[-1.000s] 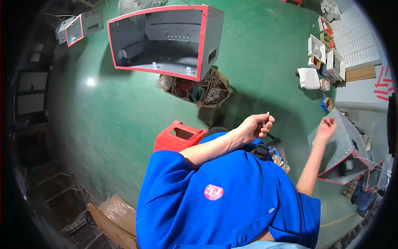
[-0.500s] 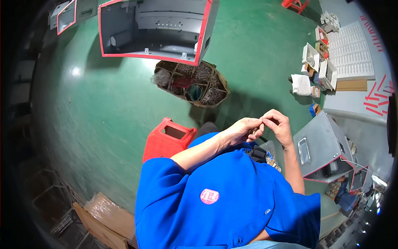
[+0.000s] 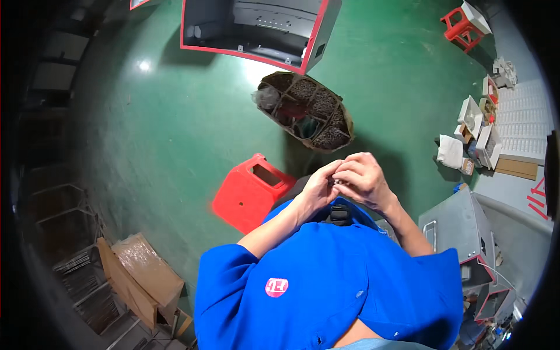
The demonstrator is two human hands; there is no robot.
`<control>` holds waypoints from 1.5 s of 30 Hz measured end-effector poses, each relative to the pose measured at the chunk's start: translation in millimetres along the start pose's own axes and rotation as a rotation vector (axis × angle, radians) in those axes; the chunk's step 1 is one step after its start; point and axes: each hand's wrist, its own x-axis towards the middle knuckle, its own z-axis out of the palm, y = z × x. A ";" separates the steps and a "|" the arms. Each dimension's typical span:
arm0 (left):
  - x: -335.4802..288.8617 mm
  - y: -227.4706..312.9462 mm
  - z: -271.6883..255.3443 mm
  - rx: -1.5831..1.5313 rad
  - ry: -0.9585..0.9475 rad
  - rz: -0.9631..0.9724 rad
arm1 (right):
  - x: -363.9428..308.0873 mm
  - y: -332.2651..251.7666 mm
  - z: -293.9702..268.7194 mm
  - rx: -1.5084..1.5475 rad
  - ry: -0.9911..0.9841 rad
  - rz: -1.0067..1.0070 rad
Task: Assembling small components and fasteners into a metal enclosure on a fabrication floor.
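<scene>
In front of my belly my left hand (image 3: 320,185) and my right hand (image 3: 366,179) meet, fingers bent and pressed together. Between their fingertips shows a small shiny metal piece (image 3: 333,182). It is mostly covered by the fingers, so its kind cannot be made out. Just beyond the hands, a long divided container (image 3: 344,116) holds many small grey pieces in its compartments, with a clear plastic bag at its left end. Left of my hands stands a red plastic stool (image 3: 242,192), near my leg.
A grey metal cabinet shell (image 3: 245,29) with red edging stands at the far side. To the right are white bins (image 3: 489,146), a white bag (image 3: 450,151) and another grey metal box (image 3: 455,224). A red stool (image 3: 464,29) stands far right; cardboard (image 3: 146,268) lies lower left.
The view has shifted, so the surroundings sit further right. My hands have drawn closer together, the right hand's fingers now curled over the left fingertips, where a small metal piece has come into sight.
</scene>
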 end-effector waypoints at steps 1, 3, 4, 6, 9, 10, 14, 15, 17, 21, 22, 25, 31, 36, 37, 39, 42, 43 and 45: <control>-7.6 5.2 -6.2 0.042 0.110 0.069 | 11.4 -2.6 12.9 -0.004 -0.017 -0.087; -18.4 16.1 -11.2 0.038 0.115 0.158 | 26.5 -6.8 33.5 -0.086 -0.075 -0.194; -25.8 20.1 -16.2 0.011 0.113 0.197 | 31.7 -7.7 44.7 -0.135 -0.094 -0.230; -35.7 28.0 -24.9 -0.085 0.145 0.267 | 45.2 -5.9 62.3 -0.161 -0.189 -0.300; -40.1 53.9 -73.2 -0.224 -0.097 0.307 | 76.3 -5.9 85.3 -0.217 -0.236 -0.395; -44.5 63.9 -77.0 -0.208 -0.089 0.340 | 88.0 -7.2 93.4 -0.231 -0.248 -0.416; -60.5 116.9 -66.0 -0.149 0.174 0.412 | 144.6 -9.7 132.0 -0.221 -0.294 -0.434; -66.1 135.6 -74.3 -0.156 0.106 0.402 | 159.7 -6.9 146.3 -0.231 -0.293 -0.452; -79.7 175.7 -79.3 -0.127 0.098 0.427 | 193.2 -5.2 175.0 -0.208 -0.297 -0.449; -113.0 260.3 -83.4 0.017 0.120 0.495 | 270.9 -10.9 228.2 -0.122 -0.233 -0.459; -125.7 277.5 -87.0 -0.009 0.080 0.494 | 287.1 -15.4 237.0 -0.115 -0.342 -0.437; -157.2 329.2 -96.1 -0.012 0.182 0.511 | 333.6 -41.6 299.2 -0.216 -0.209 -0.360; -182.8 396.6 -105.5 -0.311 0.156 0.600 | 404.4 -37.0 336.7 -0.080 -0.362 -0.475; -192.1 454.3 -105.4 -0.263 0.522 0.675 | 449.9 -42.5 396.2 -0.094 -0.330 -0.373; -193.4 467.2 -104.9 -0.263 0.549 0.687 | 461.6 -43.0 408.0 -0.090 -0.328 -0.365; -201.7 502.6 -105.4 -0.204 0.497 0.731 | 495.6 -37.6 419.6 -0.068 -0.310 -0.403; -209.4 547.5 -100.4 -0.152 0.485 0.779 | 545.0 -28.8 436.9 -0.045 -0.263 -0.446; -209.2 563.0 -97.9 -0.114 0.515 0.801 | 559.9 -23.3 441.2 -0.037 -0.241 -0.456; -208.2 589.3 -101.1 -0.123 0.418 0.858 | 585.2 -19.6 442.1 -0.038 -0.215 -0.482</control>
